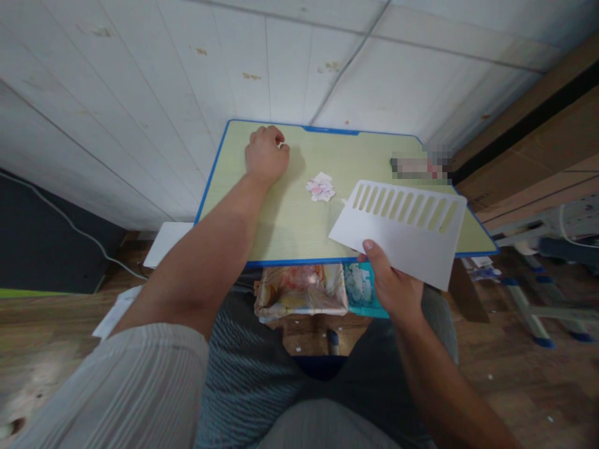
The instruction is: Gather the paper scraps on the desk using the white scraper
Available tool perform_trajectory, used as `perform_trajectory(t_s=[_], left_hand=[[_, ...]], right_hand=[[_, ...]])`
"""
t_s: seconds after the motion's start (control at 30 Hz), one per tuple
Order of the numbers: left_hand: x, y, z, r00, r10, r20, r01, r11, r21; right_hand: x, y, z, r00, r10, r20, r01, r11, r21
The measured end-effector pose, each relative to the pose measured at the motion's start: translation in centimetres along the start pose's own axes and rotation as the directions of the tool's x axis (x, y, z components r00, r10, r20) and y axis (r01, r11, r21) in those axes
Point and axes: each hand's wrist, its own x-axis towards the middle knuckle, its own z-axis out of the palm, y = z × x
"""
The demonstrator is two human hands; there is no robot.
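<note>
Right grip (397, 288) on slotted card (407, 243)

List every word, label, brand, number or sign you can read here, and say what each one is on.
No text can be read.
Pixelated item near the table's far right corner: blurred out, unreadable.
Small pink-and-white pieces on the table: any print is too small to make out.
White slotted card in the right hand: no lettering visible on the side shown.
</note>
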Motion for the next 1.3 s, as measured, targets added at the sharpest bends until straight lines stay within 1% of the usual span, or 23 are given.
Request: perform_trajectory(t_s=[0.13,0.23,0.43,0.63,0.7,0.83,0.93,1.0,1.1,1.17,1.3], left_hand=[[0.1,-0.2,0.0,1.0,-0.003,-0.015,0.003,1.0,-0.014],[0.1,-0.3,-0.1,1.0,-0.016,-0.008,0.016,1.0,-0.012],[0.1,0.0,-0.3,0.999,-0.038,0.009,0.038,0.999,-0.014],[0.0,0.5,-0.8,0.996,-0.081,0.035,0.081,0.997,0.002],[0.0,0.3,-0.8,0.996,-0.084,0.038,0.084,0.996,0.015],[0.2,-0.4,-0.3,0.999,-0.041,0.01,0.041,0.999,0.008],[0.4,-0.7,0.0,1.0,-0.021,-0.023,0.021,1.0,0.004],[0.4,-0.6,0.0,0.999,-0.03,-0.032,0.031,0.999,0.012],[0.2,-0.2,-0.4,0.998,-0.064,-0.011,0.064,0.998,0.02],[0.1,0.1,-0.7,0.997,-0.082,0.01,0.082,0.996,0.019],[0.1,0.2,-0.7,0.997,-0.075,0.015,0.074,0.997,0.02]], right_hand=[[0.7,0.2,0.4,0.999,-0.031,0.036,0.03,0.999,0.01],[0.6,0.5,0.2,0.998,-0.035,0.056,0.032,0.999,0.043],[0.1,1.1,-0.6,0.994,-0.105,0.009,0.104,0.993,0.046],[0.3,1.8,-0.8,0.998,-0.04,0.044,0.037,0.997,0.066],[0.2,1.9,-0.9,0.999,-0.041,0.031,0.039,0.997,0.069],[0.1,1.8,-1.0,0.998,-0.061,0.003,0.061,0.996,0.068],[0.1,1.6,-1.1,1.0,-0.022,0.018,0.02,0.995,0.094],[0.2,1.7,-1.1,0.999,-0.012,0.033,0.008,0.995,0.095],[0.4,1.9,-1.3,0.999,-0.024,0.049,0.02,0.997,0.069],[0.4,2.1,-1.5,0.999,-0.017,0.035,0.014,0.998,0.065],[0.3,2.3,-1.7,1.0,-0.02,0.013,0.018,0.996,0.091]])
